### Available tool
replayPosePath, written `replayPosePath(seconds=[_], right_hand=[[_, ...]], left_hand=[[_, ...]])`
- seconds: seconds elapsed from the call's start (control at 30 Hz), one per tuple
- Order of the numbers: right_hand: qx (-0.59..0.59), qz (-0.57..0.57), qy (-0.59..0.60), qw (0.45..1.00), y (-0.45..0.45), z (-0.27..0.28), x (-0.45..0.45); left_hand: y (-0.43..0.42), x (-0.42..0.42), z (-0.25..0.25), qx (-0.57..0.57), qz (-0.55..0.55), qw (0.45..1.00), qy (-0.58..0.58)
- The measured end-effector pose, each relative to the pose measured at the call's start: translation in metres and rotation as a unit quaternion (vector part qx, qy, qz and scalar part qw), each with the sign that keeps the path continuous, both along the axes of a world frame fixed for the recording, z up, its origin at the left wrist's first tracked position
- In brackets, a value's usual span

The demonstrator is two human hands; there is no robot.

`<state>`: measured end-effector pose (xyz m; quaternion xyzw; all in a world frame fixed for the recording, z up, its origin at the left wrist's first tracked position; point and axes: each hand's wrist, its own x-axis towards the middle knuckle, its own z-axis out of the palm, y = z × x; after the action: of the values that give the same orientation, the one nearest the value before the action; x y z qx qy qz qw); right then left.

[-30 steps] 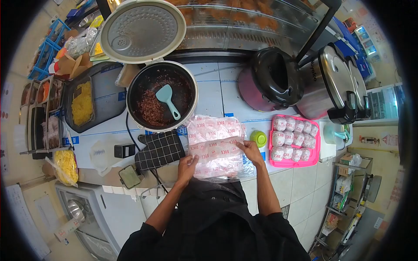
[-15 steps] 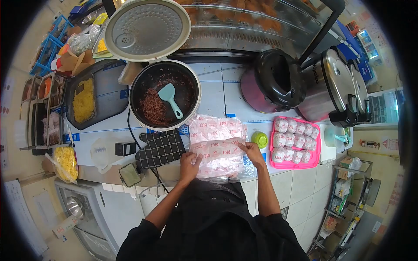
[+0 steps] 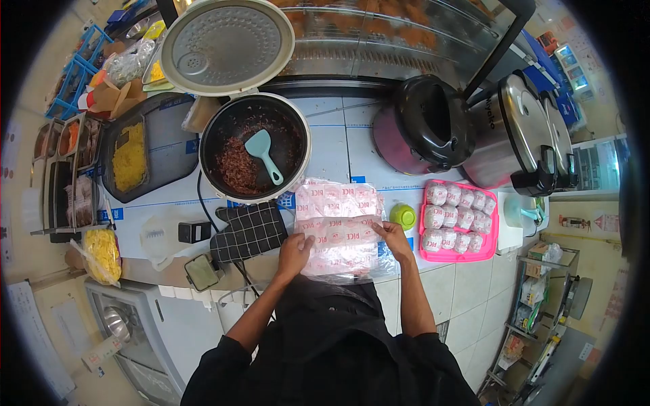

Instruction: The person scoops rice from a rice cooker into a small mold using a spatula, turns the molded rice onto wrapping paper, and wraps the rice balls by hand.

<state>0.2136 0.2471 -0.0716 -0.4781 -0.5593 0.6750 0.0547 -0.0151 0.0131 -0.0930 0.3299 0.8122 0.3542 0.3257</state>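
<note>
I have both hands on one thin sheet of wrapping paper [image 3: 338, 233], white with red "RICE" words on it. The left hand [image 3: 293, 252] pinches the left edge between thumb and fingers. The right hand [image 3: 391, 237] pinches the right edge the same way. The hands are apart, with the sheet stretched between them. It is over a stack of paper [image 3: 336, 195] with the same print, at the near edge of the table, right in front of the body. I can't tell how high the sheet is lifted.

Just beside the right hand I see a small green cup [image 3: 403, 216]. Past it is a pink tray [image 3: 462, 256] with rows of wrapped balls [image 3: 448, 216]. They have red print on them too.

Near the left hand is a black oven mitt [image 3: 249, 232] with white lines in squares. Behind the mitt is a big open rice cooker [image 3: 309, 145] with its lid [image 3: 230, 47] up. Inside I see dark red rice [image 3: 237, 166] and a pale blue rice paddle [image 3: 258, 144] resting on it. Farther to the right are a purple and black cooker [image 3: 393, 139] and a silver cooker [image 3: 491, 145], both with lids down.
</note>
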Motion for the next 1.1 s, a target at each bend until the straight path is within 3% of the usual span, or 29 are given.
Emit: replayPosePath(seconds=[0.1,0.13,0.2,0.33,0.4,0.43,0.53,0.7,0.83,0.9,1.0,1.1], right_hand=[[-0.013,-0.002,-0.006,1.0,0.0,0.001,0.002],[-0.014,0.001,-0.005,1.0,0.001,0.001,0.003],[-0.016,0.003,-0.003,1.0,0.0,0.001,0.003],[-0.017,0.043,-0.024,0.999,0.0,0.005,0.004],[-0.011,0.079,-0.052,0.995,0.0,0.002,0.008],[-0.004,0.065,-0.037,0.997,-0.001,-0.004,0.01],[0.004,0.051,-0.025,0.998,-0.001,-0.009,0.013],[0.022,0.05,-0.034,0.998,-0.002,-0.019,0.021],[-0.001,0.018,-0.004,1.0,-0.007,-0.011,0.018],[-0.005,0.012,0.003,1.0,-0.008,-0.007,0.016],[-0.012,0.019,0.004,1.0,-0.008,0.002,0.013],[-0.002,0.043,-0.01,0.999,-0.006,0.005,0.011]], left_hand=[[0.006,-0.006,0.014,-0.028,0.045,0.996,-0.072],[0.004,-0.005,0.001,-0.029,0.044,0.996,-0.072],[0.004,-0.007,-0.014,0.019,0.08,0.981,-0.176],[0.004,-0.017,-0.014,-0.004,0.046,0.987,-0.156],[0.003,-0.02,-0.015,-0.057,-0.042,0.996,-0.045],[0.001,-0.022,-0.016,-0.058,-0.042,0.996,-0.045],[0.0,-0.025,-0.016,-0.009,0.004,0.998,-0.055],[-0.002,-0.034,-0.007,-0.042,0.002,0.99,-0.131],[-0.003,-0.036,-0.004,-0.057,-0.03,0.991,-0.115],[0.0,-0.034,-0.005,0.035,0.015,0.99,-0.132],[0.012,-0.039,0.008,-0.038,0.053,0.978,-0.2],[0.019,-0.041,-0.008,-0.034,0.054,0.977,-0.205]])
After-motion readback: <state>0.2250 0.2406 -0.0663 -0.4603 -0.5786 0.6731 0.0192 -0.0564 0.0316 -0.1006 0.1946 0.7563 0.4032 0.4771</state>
